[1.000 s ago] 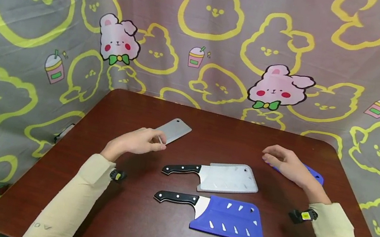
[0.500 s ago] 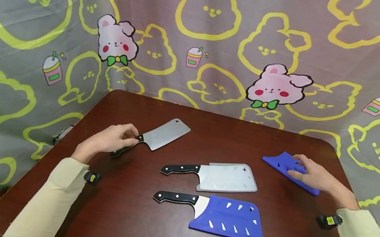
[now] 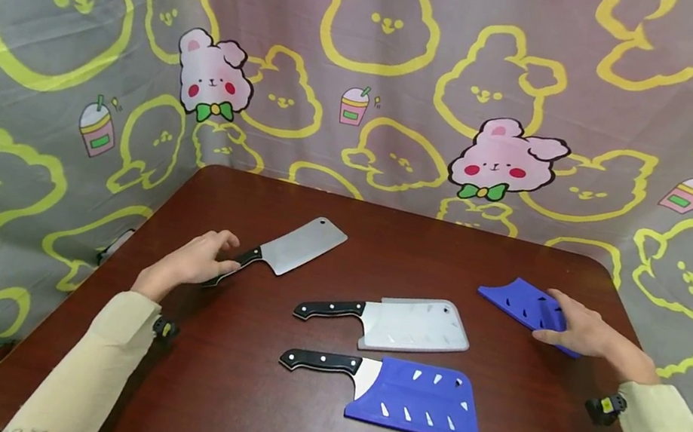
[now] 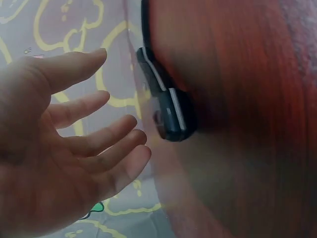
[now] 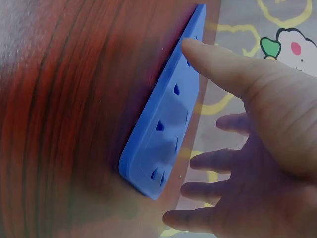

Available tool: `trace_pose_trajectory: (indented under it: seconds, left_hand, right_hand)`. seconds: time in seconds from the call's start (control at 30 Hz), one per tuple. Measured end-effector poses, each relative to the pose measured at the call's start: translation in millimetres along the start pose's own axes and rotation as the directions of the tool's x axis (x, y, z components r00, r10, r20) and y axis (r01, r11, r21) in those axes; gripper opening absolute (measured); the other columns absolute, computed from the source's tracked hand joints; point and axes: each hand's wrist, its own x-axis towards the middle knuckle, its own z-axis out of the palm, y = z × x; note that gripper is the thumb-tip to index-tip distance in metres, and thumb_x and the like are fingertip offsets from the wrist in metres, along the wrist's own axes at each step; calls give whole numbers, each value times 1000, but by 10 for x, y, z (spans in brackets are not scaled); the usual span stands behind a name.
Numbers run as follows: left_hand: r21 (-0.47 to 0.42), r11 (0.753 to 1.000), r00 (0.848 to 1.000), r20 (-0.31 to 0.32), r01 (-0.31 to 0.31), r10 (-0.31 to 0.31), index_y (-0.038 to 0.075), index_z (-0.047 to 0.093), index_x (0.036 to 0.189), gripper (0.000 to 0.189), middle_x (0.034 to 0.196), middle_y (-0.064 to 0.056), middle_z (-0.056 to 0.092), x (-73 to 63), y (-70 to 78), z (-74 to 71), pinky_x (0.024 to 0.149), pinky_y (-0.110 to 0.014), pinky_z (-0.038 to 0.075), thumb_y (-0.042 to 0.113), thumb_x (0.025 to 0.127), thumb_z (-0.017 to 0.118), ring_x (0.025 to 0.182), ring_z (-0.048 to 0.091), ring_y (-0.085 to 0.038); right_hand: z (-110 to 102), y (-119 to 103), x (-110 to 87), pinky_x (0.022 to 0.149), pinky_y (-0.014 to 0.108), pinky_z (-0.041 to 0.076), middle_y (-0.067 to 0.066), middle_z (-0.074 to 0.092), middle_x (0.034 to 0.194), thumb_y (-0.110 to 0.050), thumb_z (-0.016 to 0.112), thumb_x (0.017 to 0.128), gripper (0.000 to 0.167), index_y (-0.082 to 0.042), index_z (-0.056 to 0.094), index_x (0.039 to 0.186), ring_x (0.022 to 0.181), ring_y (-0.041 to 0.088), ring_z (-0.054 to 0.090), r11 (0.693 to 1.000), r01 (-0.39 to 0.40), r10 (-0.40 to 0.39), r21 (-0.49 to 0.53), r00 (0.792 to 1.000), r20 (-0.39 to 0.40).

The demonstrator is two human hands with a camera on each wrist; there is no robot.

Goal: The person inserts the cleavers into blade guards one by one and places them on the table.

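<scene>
A bare cleaver (image 3: 304,246) lies at the far left of the table, its black handle (image 4: 168,109) angled toward my left hand (image 3: 194,263). In the left wrist view that hand's fingers are spread and apart from the handle. On the right lies a blue slotted blade cover (image 3: 520,304) with nothing in it. Over its right end hovers my right hand (image 3: 582,332), thumb and fingers apart; the right wrist view shows the thumb over the blue cover (image 5: 163,119), and contact is hard to tell.
Mid-table lies a cleaver in a clear cover (image 3: 417,326). Nearer the front is another cleaver in a blue cover (image 3: 425,401). Both black handles point left. A patterned curtain (image 3: 384,153) borders the brown table (image 3: 230,418) at the back and sides.
My left hand has moved left from above the cleaver's blade to beside its handle. My right hand has shifted right, uncovering more of the blue cover. The knives and covers have stayed in place.
</scene>
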Motion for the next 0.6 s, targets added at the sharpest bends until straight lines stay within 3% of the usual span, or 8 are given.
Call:
trace_pose_trajectory:
  seconds: [0.33,0.6]
  left_hand:
    - [28,998,994,91,52,-54,-1,45,134,54,126,-28,56,72,-65,81,94,-53,45,27,93,66,116,55,-40]
    - [73,992,978,169,108,-119,1,44,136,58,127,-22,56,76,19,106,91,-51,45,27,91,70,108,55,-32]
  right_hand:
    - [-11,108,-24,98,71,32,46,24,142,-50,73,83,108,14,13,146,126,63,30,999,-45,42,28,993,108]
    - [-23,87,-78,84,71,38,48,30,129,-54,75,78,102,6,25,142,110,67,34,994,-97,101,-49,992,82]
